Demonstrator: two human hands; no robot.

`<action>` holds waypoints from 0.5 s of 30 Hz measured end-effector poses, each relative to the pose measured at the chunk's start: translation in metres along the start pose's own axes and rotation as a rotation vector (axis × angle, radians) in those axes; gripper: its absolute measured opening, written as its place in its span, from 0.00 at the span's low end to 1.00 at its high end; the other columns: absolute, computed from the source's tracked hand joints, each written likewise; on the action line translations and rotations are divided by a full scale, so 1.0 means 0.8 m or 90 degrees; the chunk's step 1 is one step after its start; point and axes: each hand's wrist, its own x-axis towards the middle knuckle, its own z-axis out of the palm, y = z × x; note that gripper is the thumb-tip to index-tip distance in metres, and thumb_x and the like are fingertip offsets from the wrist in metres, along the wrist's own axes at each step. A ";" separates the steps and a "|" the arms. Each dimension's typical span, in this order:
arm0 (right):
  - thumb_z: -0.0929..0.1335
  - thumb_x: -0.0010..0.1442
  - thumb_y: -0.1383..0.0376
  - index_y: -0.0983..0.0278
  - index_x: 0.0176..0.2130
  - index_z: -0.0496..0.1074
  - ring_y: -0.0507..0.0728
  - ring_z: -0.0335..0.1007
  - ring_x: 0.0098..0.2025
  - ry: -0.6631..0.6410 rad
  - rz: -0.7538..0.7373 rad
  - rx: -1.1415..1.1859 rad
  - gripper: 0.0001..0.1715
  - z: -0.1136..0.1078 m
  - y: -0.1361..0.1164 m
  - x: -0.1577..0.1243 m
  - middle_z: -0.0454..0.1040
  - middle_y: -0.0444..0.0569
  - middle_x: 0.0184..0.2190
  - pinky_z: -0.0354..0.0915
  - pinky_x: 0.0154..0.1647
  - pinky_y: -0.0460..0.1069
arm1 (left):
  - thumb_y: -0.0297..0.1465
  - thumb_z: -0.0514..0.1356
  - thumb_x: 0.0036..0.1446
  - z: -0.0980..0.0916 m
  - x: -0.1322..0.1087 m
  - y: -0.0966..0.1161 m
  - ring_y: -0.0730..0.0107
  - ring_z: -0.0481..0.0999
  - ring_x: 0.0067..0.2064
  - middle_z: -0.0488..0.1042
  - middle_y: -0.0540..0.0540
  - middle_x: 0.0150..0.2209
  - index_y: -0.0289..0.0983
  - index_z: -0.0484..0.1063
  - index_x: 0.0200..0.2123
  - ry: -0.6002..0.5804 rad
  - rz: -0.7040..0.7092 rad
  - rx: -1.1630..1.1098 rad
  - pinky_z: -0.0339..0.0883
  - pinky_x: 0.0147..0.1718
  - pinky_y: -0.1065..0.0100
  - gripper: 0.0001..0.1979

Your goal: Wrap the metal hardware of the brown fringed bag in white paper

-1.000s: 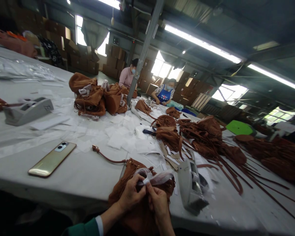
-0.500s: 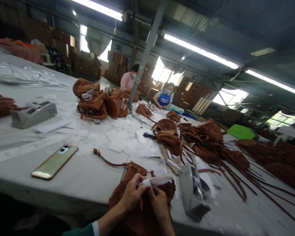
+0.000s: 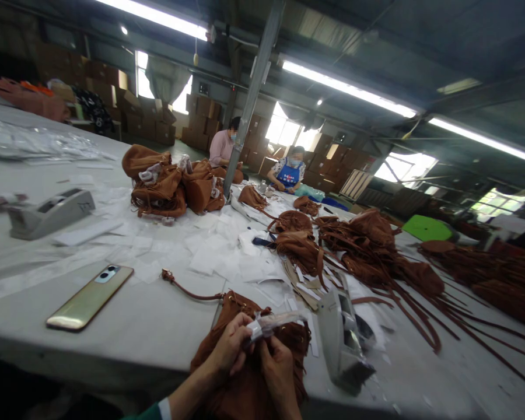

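Note:
A brown drawstring bag (image 3: 227,382) with fringe and metal eyelets lies in front of me at the table edge. Its short strap with a metal clasp (image 3: 168,275) stretches out to the left. Over the bag's mouth, my left hand (image 3: 233,345) pinches a long piece wrapped in white paper and clear film (image 3: 273,322). Just under that piece is my right hand (image 3: 278,368), its thumb and fingers pressed together against the bag; what they grip is hidden. A grey tape dispenser (image 3: 339,338) stands close to the right of the bag.
On the left are a gold phone (image 3: 90,297) and another tape dispenser (image 3: 52,213). Brown bags (image 3: 157,181) are piled beyond, by a metal post (image 3: 254,93). More bags and straps (image 3: 371,245) lie right, with white sheets (image 3: 219,245) between. Two people sit across the table.
My right fingers have come off the white wrapping and moved slightly below it. My left hand still holds the wrapped piece. Another person's hand at the left edge has gone out of view.

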 end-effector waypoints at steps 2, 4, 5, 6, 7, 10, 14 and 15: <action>0.63 0.58 0.46 0.66 0.25 0.73 0.59 0.68 0.26 0.024 -0.004 -0.044 0.27 0.001 0.001 -0.003 0.73 0.49 0.22 0.61 0.27 0.48 | 0.37 0.52 0.56 0.005 -0.002 0.000 0.85 0.51 0.10 0.66 0.56 0.23 0.38 0.58 0.36 0.013 0.013 0.021 0.38 0.08 0.78 0.09; 0.63 0.61 0.51 0.64 0.25 0.73 0.58 0.68 0.25 0.036 -0.037 -0.113 0.23 -0.001 -0.002 -0.010 0.73 0.48 0.21 0.60 0.26 0.48 | 0.36 0.53 0.56 0.009 -0.005 -0.002 0.83 0.57 0.14 0.65 0.56 0.24 0.38 0.57 0.37 0.037 0.058 0.024 0.48 0.13 0.78 0.09; 0.63 0.61 0.54 0.63 0.24 0.72 0.57 0.68 0.23 0.046 -0.073 -0.159 0.21 -0.004 -0.006 -0.015 0.73 0.48 0.20 0.60 0.25 0.47 | 0.36 0.53 0.56 0.011 -0.006 -0.003 0.81 0.61 0.18 0.66 0.55 0.24 0.38 0.57 0.37 0.052 0.090 0.027 0.53 0.17 0.77 0.10; 0.63 0.62 0.57 0.62 0.23 0.71 0.57 0.68 0.22 0.062 -0.123 -0.206 0.20 -0.008 -0.011 -0.021 0.73 0.47 0.20 0.59 0.24 0.47 | 0.36 0.54 0.57 0.011 -0.008 -0.005 0.78 0.65 0.22 0.66 0.54 0.26 0.38 0.57 0.39 0.063 0.120 0.043 0.57 0.21 0.76 0.10; 0.63 0.62 0.60 0.62 0.23 0.70 0.56 0.68 0.21 0.081 -0.182 -0.247 0.19 -0.012 -0.018 -0.026 0.72 0.47 0.19 0.58 0.24 0.47 | 0.35 0.54 0.58 0.011 -0.011 -0.008 0.76 0.67 0.26 0.67 0.53 0.27 0.38 0.58 0.40 0.066 0.143 0.078 0.59 0.25 0.75 0.10; 0.62 0.63 0.65 0.62 0.23 0.68 0.53 0.67 0.21 0.142 -0.364 -0.277 0.17 -0.021 -0.048 -0.037 0.69 0.45 0.19 0.59 0.25 0.46 | 0.36 0.55 0.60 0.010 -0.020 -0.017 0.69 0.70 0.31 0.71 0.50 0.29 0.37 0.60 0.45 0.031 0.174 0.263 0.62 0.30 0.71 0.13; 0.62 0.65 0.65 0.62 0.40 0.73 0.59 0.71 0.39 0.101 -0.449 -0.274 0.11 -0.016 -0.063 -0.023 0.74 0.51 0.36 0.65 0.42 0.52 | 0.37 0.57 0.60 0.014 -0.025 -0.019 0.64 0.74 0.37 0.74 0.45 0.34 0.37 0.61 0.49 0.016 0.207 0.328 0.67 0.36 0.68 0.16; 0.61 0.66 0.63 0.61 0.45 0.72 0.60 0.70 0.44 0.072 -0.443 -0.289 0.13 -0.013 -0.057 -0.016 0.74 0.52 0.41 0.65 0.46 0.55 | 0.37 0.57 0.59 0.014 -0.024 -0.017 0.64 0.75 0.37 0.75 0.43 0.36 0.37 0.61 0.48 0.030 0.207 0.289 0.68 0.37 0.68 0.16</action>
